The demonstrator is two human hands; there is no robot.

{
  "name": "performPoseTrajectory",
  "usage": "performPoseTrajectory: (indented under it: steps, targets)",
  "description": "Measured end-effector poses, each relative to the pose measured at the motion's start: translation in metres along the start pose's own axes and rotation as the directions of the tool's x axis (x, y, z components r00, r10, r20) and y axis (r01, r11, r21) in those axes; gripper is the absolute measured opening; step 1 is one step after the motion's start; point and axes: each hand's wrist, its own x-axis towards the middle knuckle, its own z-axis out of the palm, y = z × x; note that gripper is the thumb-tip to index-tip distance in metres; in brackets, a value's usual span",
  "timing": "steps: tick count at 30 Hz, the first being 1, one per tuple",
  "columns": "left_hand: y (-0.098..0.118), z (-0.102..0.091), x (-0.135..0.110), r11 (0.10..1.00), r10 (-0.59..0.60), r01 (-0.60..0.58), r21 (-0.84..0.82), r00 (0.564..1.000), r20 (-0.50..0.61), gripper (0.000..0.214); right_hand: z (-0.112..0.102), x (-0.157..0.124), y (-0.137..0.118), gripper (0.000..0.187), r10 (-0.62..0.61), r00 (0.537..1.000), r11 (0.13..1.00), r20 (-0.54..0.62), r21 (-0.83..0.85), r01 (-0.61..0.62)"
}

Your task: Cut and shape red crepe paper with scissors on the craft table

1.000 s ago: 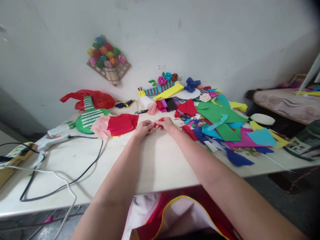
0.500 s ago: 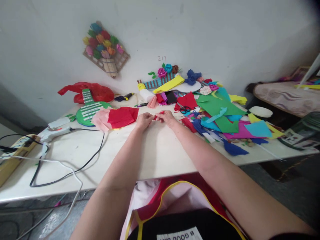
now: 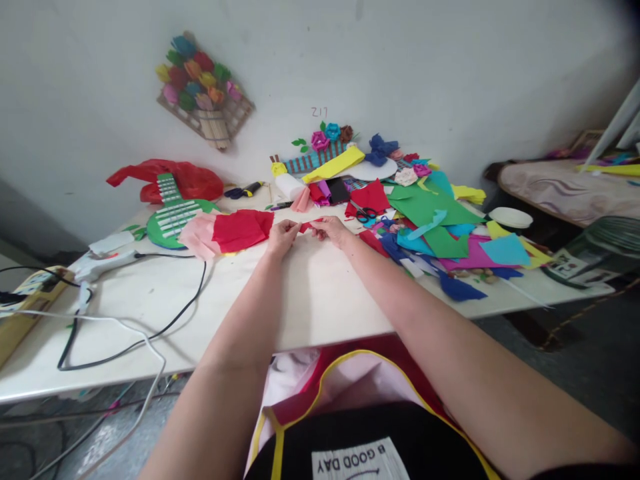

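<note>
Both my hands meet at the middle of the white table [image 3: 320,300], pinching a small piece of red paper [image 3: 306,227] between them. My left hand [image 3: 281,237] is closed on its left end and my right hand [image 3: 331,229] is closed on its right end. Just left of my left hand lies a larger red paper sheet [image 3: 241,229] on top of pink paper [image 3: 198,237]. Black-handled scissors [image 3: 364,213] lie just beyond my right hand.
A heap of coloured paper scraps [image 3: 440,233] covers the table's right side. A green paper guitar [image 3: 173,217], a red plastic bag [image 3: 195,180], a glue gun [image 3: 103,267] and cables [image 3: 150,333] lie at the left. Paper flowers [image 3: 200,87] hang on the wall.
The view has tilted so the table and my hands sit higher in the picture. My hands stay together on the small red paper.
</note>
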Motion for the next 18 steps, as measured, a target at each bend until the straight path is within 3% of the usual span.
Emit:
performPoseTrajectory:
  steps: [10,18]
  targets:
    - [-0.01,-0.002,0.006,0.997,-0.055,0.057,-0.053,0.998,0.032,0.033,0.008,-0.012,-0.007,0.015,0.029,0.993,0.999,-0.113,-0.042,-0.033]
    - [-0.002,-0.008,-0.003,0.953,-0.076,0.082,-0.291,0.997,0.032,0.032,0.005,-0.02,-0.003,0.014,-0.008,0.981,0.999,-0.192,-0.041,0.0]
